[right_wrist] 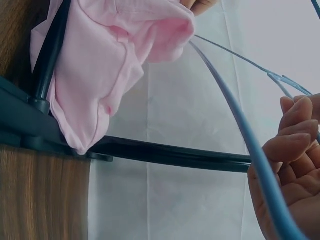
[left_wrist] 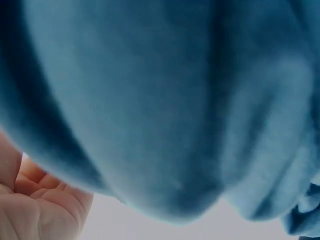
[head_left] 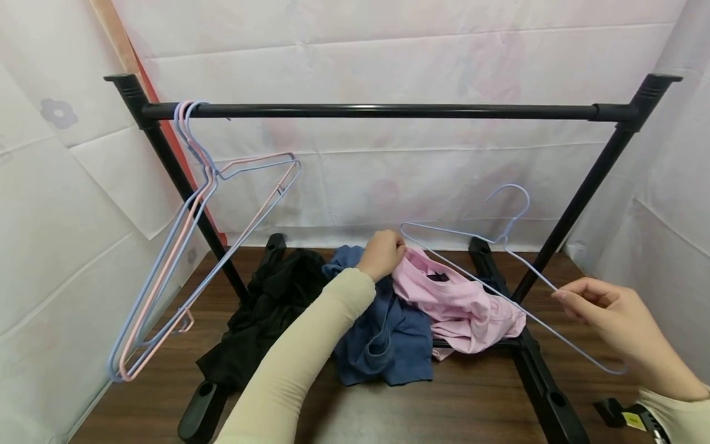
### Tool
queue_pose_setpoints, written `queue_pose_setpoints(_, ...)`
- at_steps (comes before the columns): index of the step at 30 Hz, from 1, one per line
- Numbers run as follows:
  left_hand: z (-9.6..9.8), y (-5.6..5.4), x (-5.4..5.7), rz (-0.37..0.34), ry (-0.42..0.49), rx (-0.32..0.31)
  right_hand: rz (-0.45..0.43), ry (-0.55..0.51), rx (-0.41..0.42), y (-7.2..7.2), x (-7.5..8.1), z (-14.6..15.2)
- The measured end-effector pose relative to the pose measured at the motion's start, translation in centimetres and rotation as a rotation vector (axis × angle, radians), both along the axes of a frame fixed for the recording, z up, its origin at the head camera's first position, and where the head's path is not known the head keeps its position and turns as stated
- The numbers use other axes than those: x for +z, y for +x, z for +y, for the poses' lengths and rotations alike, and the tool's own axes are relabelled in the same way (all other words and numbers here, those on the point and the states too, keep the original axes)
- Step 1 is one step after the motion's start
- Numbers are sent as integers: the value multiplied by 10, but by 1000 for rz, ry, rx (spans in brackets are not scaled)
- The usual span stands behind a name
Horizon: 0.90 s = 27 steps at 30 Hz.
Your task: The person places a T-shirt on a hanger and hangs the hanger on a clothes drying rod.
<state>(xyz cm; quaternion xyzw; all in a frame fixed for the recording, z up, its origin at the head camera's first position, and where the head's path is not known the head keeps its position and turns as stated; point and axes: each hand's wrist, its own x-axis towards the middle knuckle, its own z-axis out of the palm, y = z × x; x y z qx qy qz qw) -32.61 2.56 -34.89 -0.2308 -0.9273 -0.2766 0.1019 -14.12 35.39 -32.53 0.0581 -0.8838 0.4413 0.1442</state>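
Note:
My left hand (head_left: 383, 254) pinches the pink shirt (head_left: 466, 311) at its upper left edge, close to one end of a light-blue wire hanger (head_left: 503, 238). A dark label shows inside the shirt's neck. My right hand (head_left: 621, 320) holds the hanger's right arm between thumb and fingers, hook upward. In the right wrist view the hanger's far end meets the lifted pink cloth (right_wrist: 95, 75); how far it reaches inside is hidden. Blue fabric (left_wrist: 140, 110) fills most of the left wrist view, with the left palm (left_wrist: 45, 210) at its lower left corner.
A black clothes rack (head_left: 355, 111) spans the scene. Several blue and pink hangers (head_left: 194, 209) hang at its left end. A blue garment (head_left: 383, 345) and a black garment (head_left: 277, 302) lie over the low bar, above a wooden surface (head_left: 471, 401).

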Motion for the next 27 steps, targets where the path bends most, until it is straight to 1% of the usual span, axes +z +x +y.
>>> queue_pose_setpoints(5, -8, -4, 1, -55, 52, 23, -16, 20, -9, 4, 1, 3)
queue_pose_setpoints(13, -15, -12, -2, -61, 82, 112, -28, 44, -7, 8, 5, 5)
queue_pose_setpoints(16, -16, -14, -2, -58, 94, 138, -23, 67, -2, 9, 6, 5)
queue_pose_setpoints(19, -17, -14, -2, -43, 101, 143, 0, 88, 13, 8, 6, 3)
queue_pose_setpoints(23, -17, -13, 1, -10, 114, 129, 23, 92, 36, 6, 5, -1)
queue_pose_setpoints(27, -17, -11, 3, 29, 128, 117, 29, 88, 33, 4, 5, -6)
